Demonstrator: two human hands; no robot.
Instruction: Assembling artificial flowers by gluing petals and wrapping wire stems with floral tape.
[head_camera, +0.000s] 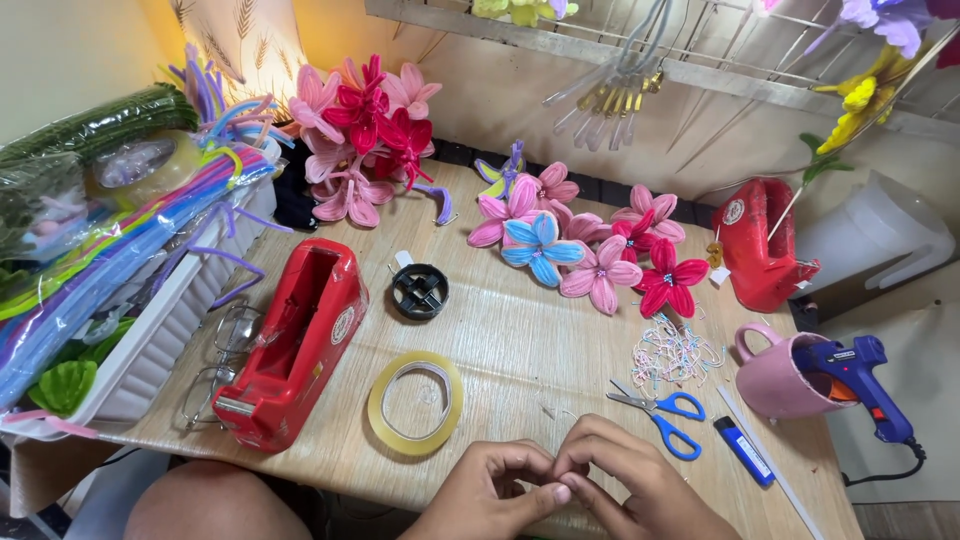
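Two hands, left hand (495, 487) and right hand (625, 480), fingertips pinched together at table (520, 350) front edge; pinched item too small to identify. Risk: drops off edge; blue-handled scissors (662, 413) near right wrist.

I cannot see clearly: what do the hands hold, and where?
It cannot be told: left hand and right hand pinch together, fingertips hiding anything between them.

Tape roll (415, 403) lies on the surface (520, 340) right of the tape dispenser (290, 345), with the spool core (419, 291) behind it. Scissors (660, 414) sit right of the roll, lighter (743, 450) beside them, mug (785, 375) further right holding the glue gun (862, 380). Flowers (590, 250) lie behind.
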